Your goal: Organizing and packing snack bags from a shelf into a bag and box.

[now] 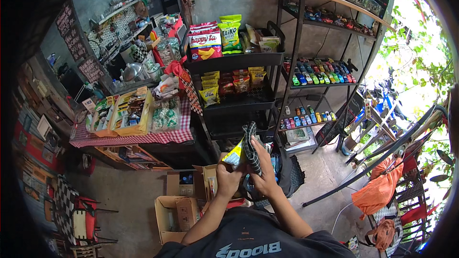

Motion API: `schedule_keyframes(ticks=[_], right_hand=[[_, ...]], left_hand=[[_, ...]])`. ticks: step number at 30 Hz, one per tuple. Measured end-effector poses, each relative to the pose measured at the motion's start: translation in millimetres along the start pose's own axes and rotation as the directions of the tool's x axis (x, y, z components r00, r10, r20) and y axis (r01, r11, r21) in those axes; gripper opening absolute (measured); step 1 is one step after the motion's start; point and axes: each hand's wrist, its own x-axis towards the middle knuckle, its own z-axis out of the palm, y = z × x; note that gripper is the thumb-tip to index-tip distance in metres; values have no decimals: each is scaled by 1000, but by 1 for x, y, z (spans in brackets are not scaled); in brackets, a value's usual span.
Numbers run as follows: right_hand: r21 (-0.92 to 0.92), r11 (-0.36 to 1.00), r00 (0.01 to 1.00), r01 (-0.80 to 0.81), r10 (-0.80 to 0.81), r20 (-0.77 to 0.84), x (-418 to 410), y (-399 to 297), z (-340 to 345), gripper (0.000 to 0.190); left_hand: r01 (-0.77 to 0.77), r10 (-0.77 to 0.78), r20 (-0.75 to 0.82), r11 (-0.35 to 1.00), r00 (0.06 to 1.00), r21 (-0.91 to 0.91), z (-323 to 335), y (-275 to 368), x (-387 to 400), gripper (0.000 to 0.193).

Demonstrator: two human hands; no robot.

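Note:
My left hand [228,179] grips a small yellow snack packet [235,153], its printed side tilted upward. In my right hand [264,172] is a folded dark checked cloth [252,148], pressed upright beside the packet. Both hands are close together in front of my chest, before a black tiered cart [236,105]. On the cart's top tier stand red tortilla chip bags [205,43] and a green snack bag [230,36]. Its middle tier holds small yellow snack packets [209,95] and several reddish packets [241,84].
Left stands a counter with a red checked tablecloth [183,125] and a yellow box of sachets [132,113]. Open cardboard boxes [165,218] lie on the floor. At right is a metal shelf rack [292,64] with toy cars [315,79]; a black bag [283,172] sits below.

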Motion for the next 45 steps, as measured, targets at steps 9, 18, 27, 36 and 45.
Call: schedule_keyframes(ticks=[9,18,27,36,45], right_hand=[[-162,986,989,34,-10,147,-24,-5,-2,76],[-59,994,995,-95,95,0,-21,19,-41,78],[-205,979,987,-10,43,157,-33,13,-47,77],[160,972,980,-171,185,-78,-19,35,-28,75],[462,751,831,-472,553,-51,-33,48,14,34]], left_hand=[[34,9,-214,980,977,197,-4,-34,22,29],[75,-75,12,996,997,42,37,-37,-3,31],[-34,43,-88,994,995,105,33,-60,12,32],[31,-44,246,998,968,58,22,-20,16,25],[-66,51,212,996,976,67,-4,-6,33,23]])
